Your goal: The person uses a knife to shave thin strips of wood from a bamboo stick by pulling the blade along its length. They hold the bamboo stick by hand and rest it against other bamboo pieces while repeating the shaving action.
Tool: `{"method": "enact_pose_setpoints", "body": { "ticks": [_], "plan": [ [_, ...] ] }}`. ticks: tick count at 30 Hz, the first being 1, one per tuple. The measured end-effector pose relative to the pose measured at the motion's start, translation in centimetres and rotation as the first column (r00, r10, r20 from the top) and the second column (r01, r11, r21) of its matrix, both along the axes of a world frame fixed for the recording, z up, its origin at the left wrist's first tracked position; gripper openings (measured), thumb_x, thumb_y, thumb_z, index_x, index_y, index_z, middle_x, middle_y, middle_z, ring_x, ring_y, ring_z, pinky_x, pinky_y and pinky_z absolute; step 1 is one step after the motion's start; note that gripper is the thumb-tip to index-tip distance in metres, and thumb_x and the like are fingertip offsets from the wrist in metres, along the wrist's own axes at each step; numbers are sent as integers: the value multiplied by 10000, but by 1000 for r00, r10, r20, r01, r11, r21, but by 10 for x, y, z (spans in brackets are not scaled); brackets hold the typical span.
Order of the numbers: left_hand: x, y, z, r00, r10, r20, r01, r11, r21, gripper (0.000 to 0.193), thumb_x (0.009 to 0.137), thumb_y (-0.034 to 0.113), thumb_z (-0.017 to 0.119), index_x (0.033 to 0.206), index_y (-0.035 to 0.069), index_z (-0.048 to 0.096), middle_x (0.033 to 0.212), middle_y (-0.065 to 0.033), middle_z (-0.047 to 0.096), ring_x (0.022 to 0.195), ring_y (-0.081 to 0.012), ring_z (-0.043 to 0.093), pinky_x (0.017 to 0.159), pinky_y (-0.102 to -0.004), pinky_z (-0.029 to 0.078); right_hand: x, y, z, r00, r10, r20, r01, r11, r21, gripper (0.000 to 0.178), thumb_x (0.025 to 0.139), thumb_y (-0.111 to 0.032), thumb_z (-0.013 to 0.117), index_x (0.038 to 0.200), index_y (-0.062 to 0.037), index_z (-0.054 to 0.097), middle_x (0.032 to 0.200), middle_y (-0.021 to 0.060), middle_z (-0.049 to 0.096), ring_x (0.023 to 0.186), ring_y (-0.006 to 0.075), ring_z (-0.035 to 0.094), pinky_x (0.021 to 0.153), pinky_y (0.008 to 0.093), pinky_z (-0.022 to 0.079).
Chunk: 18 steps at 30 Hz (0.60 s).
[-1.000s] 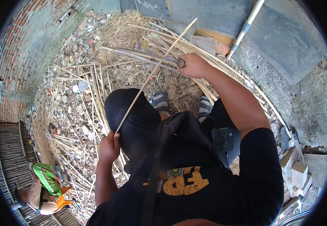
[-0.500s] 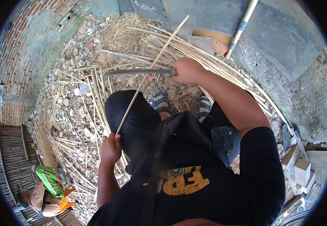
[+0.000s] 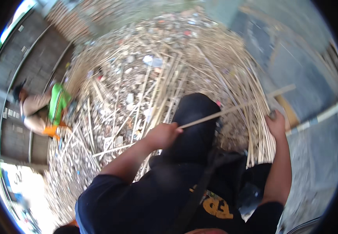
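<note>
A long, pale bamboo strip slants up to the right across the front of my raised left knee. My left hand is closed round its near end. Below the strip's far part is my right hand, closed on the machete handle, whose rounded end shows above the fist. Motion blur keeps me from making out the blade. Beyond the right hand a thick bundle of similar bamboo strips lies on the ground.
More strips lie scattered over rubble-strewn ground. Grey panels lean at the right. Another person in a green garment crouches far left, by a dark slatted wall. Behind stands a brick wall.
The whole view has swung left, bringing the other person higher. The blade, earlier seen crossing the strip, is no longer distinct. My right hand now sits lower beside the strip, which tilts flatter.
</note>
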<state>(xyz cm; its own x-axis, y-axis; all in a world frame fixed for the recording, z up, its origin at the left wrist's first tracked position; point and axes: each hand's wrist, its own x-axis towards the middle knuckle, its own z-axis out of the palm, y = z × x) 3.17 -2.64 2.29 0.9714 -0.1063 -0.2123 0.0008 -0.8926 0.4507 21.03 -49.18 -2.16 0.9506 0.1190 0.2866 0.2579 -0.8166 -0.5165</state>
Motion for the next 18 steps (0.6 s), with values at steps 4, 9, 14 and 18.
{"method": "enact_pose_setpoints", "body": {
  "ticks": [4, 9, 14, 18],
  "plan": [
    [-8, 9, 9, 1000, -10, -19, 8, 998, -70, 412, 1046, 421, 448, 953, 34, 558, 760, -251, 627, 821, -479, 630, 754, -567, 479, -3, 12, 26, 997, 54, -54, -55, 998, -13, 288, 835, -150, 753, 831, 33, 530, 682, 150, 521, 621, 282, 453, 634, 387, 437],
    [-14, 17, 10, 998, 20, -60, -25, 996, -83, 421, 1049, 426, 438, 953, 35, 560, 766, -247, 631, 817, -472, 635, 749, -570, 479, 5, 22, 28, 991, 83, -104, -83, 997, 6, 329, 852, -140, 757, 781, 13, 475, 622, 85, 439, 608, 182, 358, 584, 356, 384],
    [-11, 13, 13, 999, 23, -43, -26, 996, -80, 418, 1049, 424, 440, 955, 35, 561, 771, -244, 633, 820, -473, 636, 749, -573, 479, -4, 27, 38, 996, 53, -71, -58, 996, -74, 281, 838, -153, 772, 842, 29, 558, 658, 115, 521, 600, 224, 461, 612, 371, 436],
    [-10, 15, 7, 999, 3, -32, -4, 998, -55, 406, 1046, 417, 449, 959, 37, 563, 772, -244, 634, 820, -475, 635, 741, -567, 480, -20, 45, 42, 984, 154, -90, -159, 986, -57, 281, 808, -222, 778, 946, -23, 636, 784, 221, 653, 758, 416, 658, 685, 468, 501]
  ]
}}
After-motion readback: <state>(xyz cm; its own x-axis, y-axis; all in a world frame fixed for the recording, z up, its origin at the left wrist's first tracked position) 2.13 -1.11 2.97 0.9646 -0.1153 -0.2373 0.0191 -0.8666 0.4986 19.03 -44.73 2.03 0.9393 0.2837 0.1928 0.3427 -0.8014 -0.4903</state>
